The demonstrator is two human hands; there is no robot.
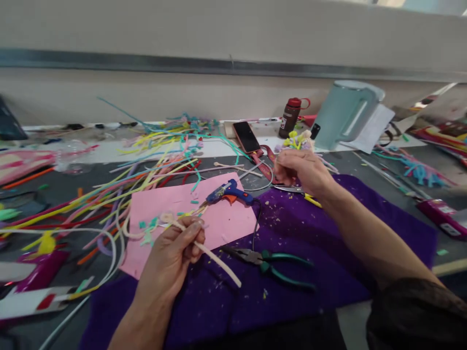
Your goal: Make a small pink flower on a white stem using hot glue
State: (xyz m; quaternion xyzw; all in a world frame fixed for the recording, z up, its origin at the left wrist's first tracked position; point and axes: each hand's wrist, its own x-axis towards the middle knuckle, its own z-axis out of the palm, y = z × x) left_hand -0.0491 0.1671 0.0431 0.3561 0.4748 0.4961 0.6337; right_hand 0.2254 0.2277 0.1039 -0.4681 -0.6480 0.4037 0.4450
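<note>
Between the thumb and fingers of my left hand (178, 248) is a cream pipe cleaner (221, 265), its free end pointing down to the right. A small pale coiled piece (167, 218) shows just past those fingers, over a pink sheet (233, 223). My right hand (301, 170) is raised at the right, fingers curled together; what they hold, if anything, is hidden. Scissors (292, 189) with yellow handles lie beneath it. A blue glue gun (229, 191) rests on the pink sheet. Green-handled pliers (268, 260) lie on the purple cloth (328, 243), right of my left hand.
Many coloured pipe cleaners (98, 194) spread across the left side. A phone (246, 137), a dark bottle (291, 118) and a light-blue pitcher (345, 116) stand or lie at the back. The glue gun's cord (260, 218) crosses the cloth.
</note>
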